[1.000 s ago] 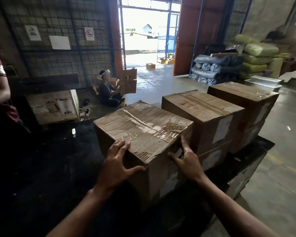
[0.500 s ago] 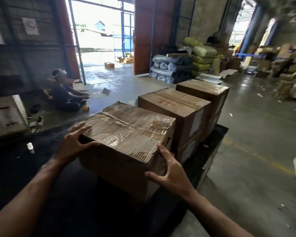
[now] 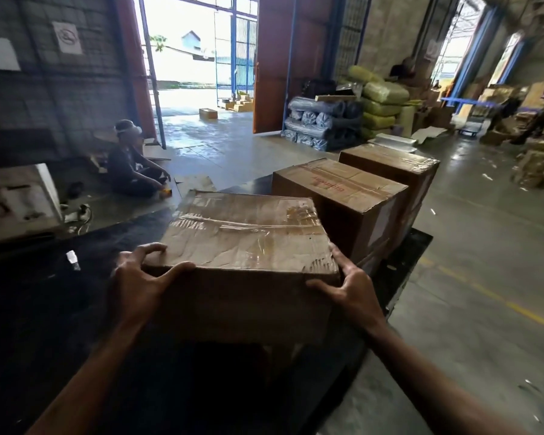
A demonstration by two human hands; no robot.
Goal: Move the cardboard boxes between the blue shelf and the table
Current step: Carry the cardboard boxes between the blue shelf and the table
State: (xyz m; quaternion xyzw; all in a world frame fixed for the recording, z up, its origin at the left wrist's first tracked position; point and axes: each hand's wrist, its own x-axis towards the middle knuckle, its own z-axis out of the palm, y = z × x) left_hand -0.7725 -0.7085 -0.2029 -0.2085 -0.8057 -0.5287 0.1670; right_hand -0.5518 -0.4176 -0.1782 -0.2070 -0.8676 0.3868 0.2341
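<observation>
Fingers [image 3: 148,248] of the left hand [image 3: 139,284] curl over the near left corner of the cardboard box [image 3: 245,240], with the thumb along its front top edge. The right hand [image 3: 355,290] grips the near right corner, fingers up the side and thumb across the front. This taped box is in the centre of the frame over the dark table [image 3: 44,309]; whether its underside touches cannot be told. Toward the upper right, a second box [image 3: 336,189] and a third box [image 3: 390,161] stand in a row behind it. A person [image 3: 129,171] sits on the floor at middle left
</observation>
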